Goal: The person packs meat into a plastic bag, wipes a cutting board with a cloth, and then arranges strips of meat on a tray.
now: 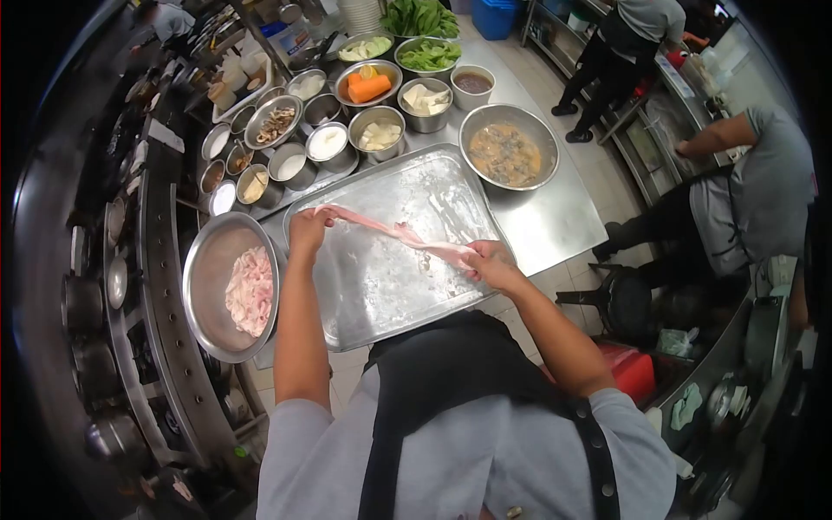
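Observation:
A long strip of pale pink raw meat [400,232] is stretched between my two hands, above a metal tray [381,299]. My left hand [307,232] is closed on its far left end, near the tray's left edge. At the other end, my right hand [494,264] pinches the strip near the tray's right side. Wet smears mark the tray's surface. Left of the tray stands a big steel bowl [208,260] with a heap of similar raw pink pieces [251,293]. Beyond the tray's right corner sits a steel bowl of orange-brown mixture [510,154].
Behind the tray stand several small containers, a bowl of carrots [368,88], a bowl of sliced mushrooms [276,125] and leafy greens [431,55]. A stove [173,321] runs along the left. A person in grey [754,191] works at the right; another stands farther back.

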`<state>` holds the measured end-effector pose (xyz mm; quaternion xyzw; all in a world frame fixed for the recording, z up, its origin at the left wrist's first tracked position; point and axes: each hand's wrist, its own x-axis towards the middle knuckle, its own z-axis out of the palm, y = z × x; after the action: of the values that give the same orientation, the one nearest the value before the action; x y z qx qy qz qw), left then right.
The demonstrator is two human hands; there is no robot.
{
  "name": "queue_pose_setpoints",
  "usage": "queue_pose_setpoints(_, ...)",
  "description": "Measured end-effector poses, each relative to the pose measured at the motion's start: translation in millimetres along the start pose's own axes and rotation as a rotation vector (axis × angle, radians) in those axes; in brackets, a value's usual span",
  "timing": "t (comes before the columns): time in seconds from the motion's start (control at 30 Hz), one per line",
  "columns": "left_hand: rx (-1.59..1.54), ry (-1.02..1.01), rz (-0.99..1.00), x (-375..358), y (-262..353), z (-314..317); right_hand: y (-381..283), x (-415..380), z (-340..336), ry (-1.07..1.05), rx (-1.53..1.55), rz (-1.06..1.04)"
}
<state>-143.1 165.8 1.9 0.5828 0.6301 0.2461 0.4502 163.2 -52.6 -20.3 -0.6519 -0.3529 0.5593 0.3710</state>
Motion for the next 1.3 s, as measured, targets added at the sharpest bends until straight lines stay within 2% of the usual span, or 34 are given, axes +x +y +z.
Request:
queue_pose_setpoints(0.03,0.006,-0.013,-0.004,4,-7,-2,6,-2,-3,0.007,0.007,0.012)
queue_pose_setpoints(0.1,0.534,-0.085,0.079,5,-13,-5,-11,-15,-9,0.019,-0.093,0.021)
queue_pose_setpoints(0.13,0.536,-0.096,0.08,-1,-11,-1,-21,-21,-12,0.027,-0.09,0.029)
queue_pose_setpoints(0.2,1.021,-0.002,0.019,-40,26,8,-44,-32,-15,-0.024,-0.125,-0.06)
queue_pose_setpoints(0.23,1.022,-0.009,0.027,-50,32,11,-53,-35,-15,-0.015,-0.122,-0.056)
queue_pose_setpoints(0.3,0.982,0.132,0.517,-65,43,17,-72,-40,-14,-0.064,-0.155,-0.085)
queue_pose_setpoints(0.37,0.297,-0.286,0.663,-77,67,40,-101,-46,-11,-0.102,-0.23,-0.115)
queue_pose_setpoints(0.43,-0.036,-0.774,0.686,-89,93,66,-115,-46,-10,-0.139,-0.308,-0.147)
queue_pose_setpoints(0.5,-0.288,-1.078,0.376,-89,91,92,-122,-44,-12,-0.117,-0.428,-0.223)
queue_pose_setpoints(0.57,-0.331,-1.076,0.365,-87,88,103,-128,-48,-15,-0.071,-0.371,-0.275)
queue_pose_setpoints(0.63,-0.316,-1.017,0.245,-80,85,104,-129,-50,-19,-0.031,-0.309,-0.326)
queue_pose_setpoints(0.73,-0.433,-1.062,0.199,-71,87,103,-132,-53,-27,0.033,-0.197,-0.221)
queue_pose_setpoints(0.87,-0.388,-1.092,0.2,-56,96,99,-112,-51,-35,0.034,-0.103,-0.176)
queue_pose_setpoints(1.17,0.012,-1.224,0.226,4,114,116,-39,-29,-33,0.085,0.161,-0.113)
queue_pose_setpoints(1.23,0.284,-1.168,0.417,23,120,129,-23,-20,-26,0.131,0.207,-0.045)
queue_pose_setpoints(1.3,0.334,-1.164,0.413,39,132,142,-11,-10,-19,0.161,0.206,-0.021)
